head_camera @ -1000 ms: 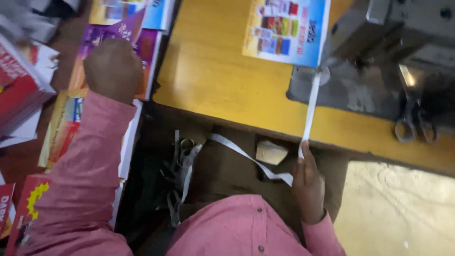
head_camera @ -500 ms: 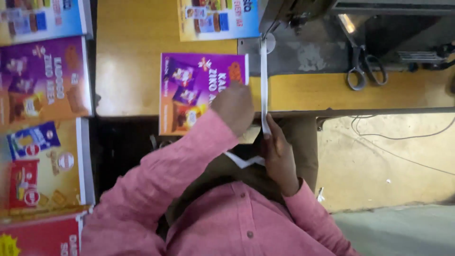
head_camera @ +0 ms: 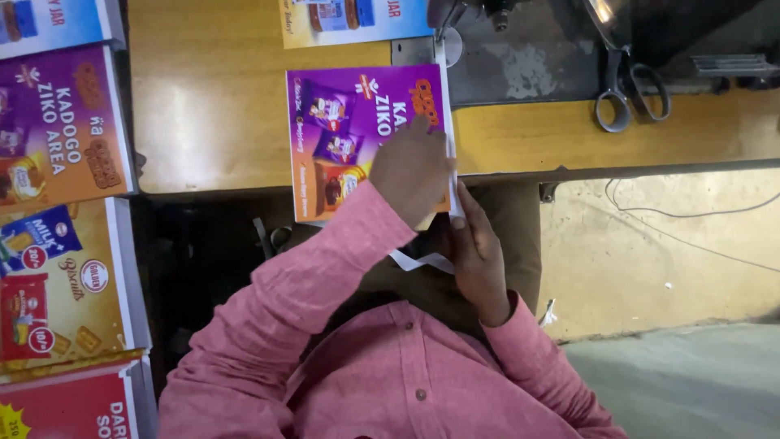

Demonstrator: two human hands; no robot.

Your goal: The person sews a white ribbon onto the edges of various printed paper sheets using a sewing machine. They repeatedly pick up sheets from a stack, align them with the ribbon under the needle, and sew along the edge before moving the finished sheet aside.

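A purple printed poster (head_camera: 349,130) lies on the yellow wooden table (head_camera: 203,122), its near edge hanging over the table's front. My left hand (head_camera: 410,171) rests flat on the poster's near right corner. My right hand (head_camera: 475,248) pinches a white tape strip (head_camera: 447,122) that runs along the poster's right edge up to the sewing machine's presser foot (head_camera: 445,32). A loose end of the white strip curls below my hands. Both sleeves are pink.
Scissors (head_camera: 626,89) lie on the grey sewing machine bed (head_camera: 528,65) at the right. Another printed sheet (head_camera: 349,20) lies at the table's far edge. Stacks of purple, orange and red posters (head_camera: 61,203) fill the left side. Concrete floor shows at right.
My left hand picked a purple poster from the left stack and carried it onto the table beside the machine. My right hand kept the white strip and brought it along the poster's right edge.
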